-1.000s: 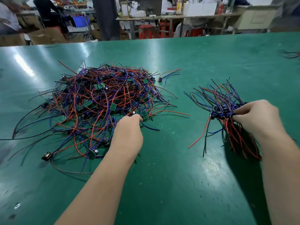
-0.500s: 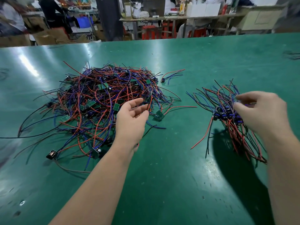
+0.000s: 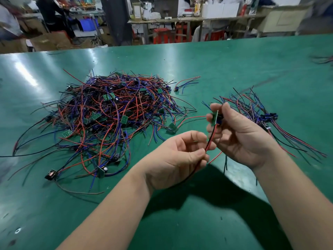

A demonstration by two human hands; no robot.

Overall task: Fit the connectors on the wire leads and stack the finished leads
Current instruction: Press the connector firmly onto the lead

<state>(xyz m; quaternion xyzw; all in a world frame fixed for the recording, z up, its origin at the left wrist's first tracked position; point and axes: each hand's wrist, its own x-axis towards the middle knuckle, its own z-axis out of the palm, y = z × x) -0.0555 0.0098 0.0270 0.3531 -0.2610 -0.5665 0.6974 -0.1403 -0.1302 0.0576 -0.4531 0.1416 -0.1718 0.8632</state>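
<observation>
Right hand [image 3: 239, 136] pinches the green board [image 3: 215, 117]; left hand [image 3: 178, 156] pinches its lead [image 3: 210, 141] just below (lead near upright).

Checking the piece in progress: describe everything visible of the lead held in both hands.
The lead has a small green board, seen edge-on, with a dark part on it and red and black wires trailing down. The right hand pinches the board; the left hand pinches the wires lower down. It is held in the air above the table.
</observation>
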